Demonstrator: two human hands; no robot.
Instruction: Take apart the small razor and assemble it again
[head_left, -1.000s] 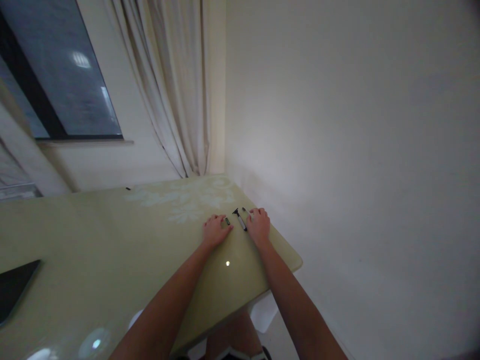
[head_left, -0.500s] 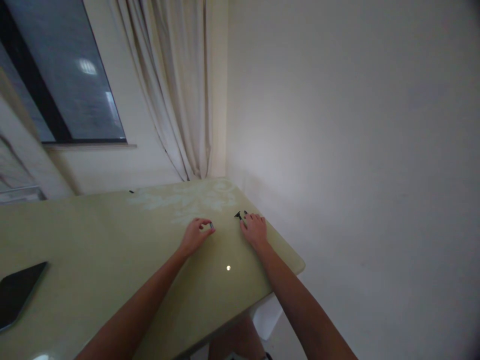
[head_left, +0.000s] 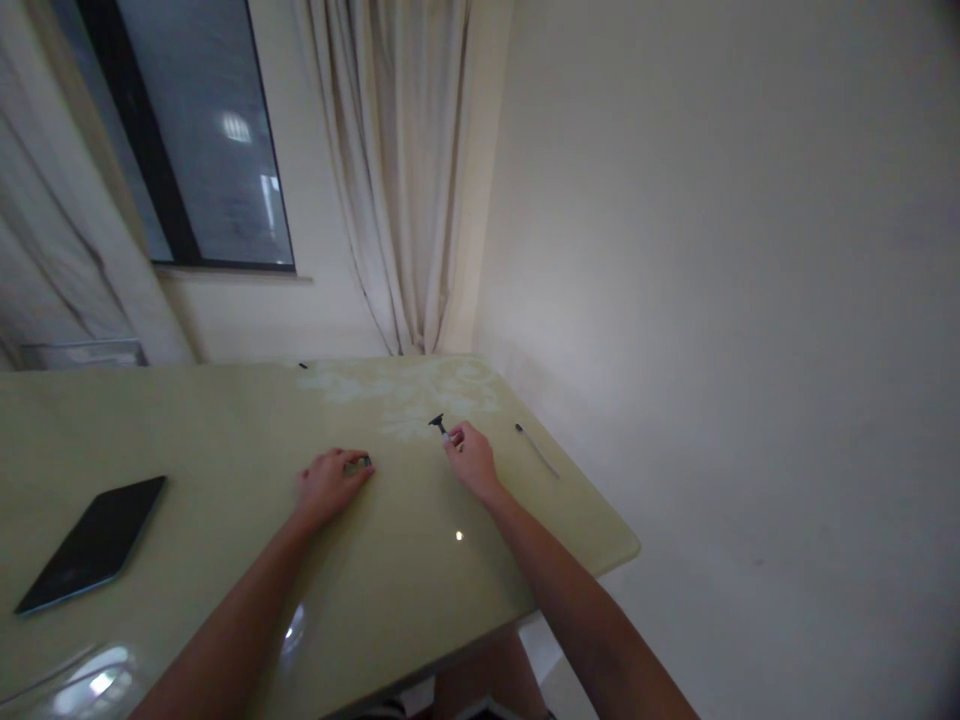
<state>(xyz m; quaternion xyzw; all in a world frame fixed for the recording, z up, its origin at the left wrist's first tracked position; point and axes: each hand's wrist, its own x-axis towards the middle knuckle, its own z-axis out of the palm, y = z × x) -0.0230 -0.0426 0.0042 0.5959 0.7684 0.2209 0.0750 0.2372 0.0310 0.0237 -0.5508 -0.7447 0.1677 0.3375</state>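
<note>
The left hand [head_left: 328, 488] is low over the worktop [head_left: 420, 590], its grip drawn in to a pinch, with the thumb and forefinger closed on a small dark piece [head_left: 367, 461] that shows at their tips; the piece is too small to make out clearly, and whether the hand rests on the surface I cannot tell; the other fingers curve loosely behind the forefinger.

The right hand [head_left: 472, 458] is to the right of the left one and well apart from it; its grip is closed on the handle of a razor-like tool [head_left: 436, 421], whose black T-shaped head juts out past the fingertips, away from the person and slightly to the left; most of the handle is hidden by the fingers; whether the tool touches the surface I cannot tell.

To the right of that hand, apart from it, a slim pale stick [head_left: 538, 454] with a dark tip lies aslant near the right edge; a black tablet-like slab [head_left: 94, 548] lies flat on the left side; a tiny black bit [head_left: 303, 366] sits at the far edge; a pale leafy pattern [head_left: 405, 395] marks the far right part; beyond stand a curtain [head_left: 424, 150], a dark window [head_left: 210, 160] and a bare wall [head_left: 712, 300].
</note>
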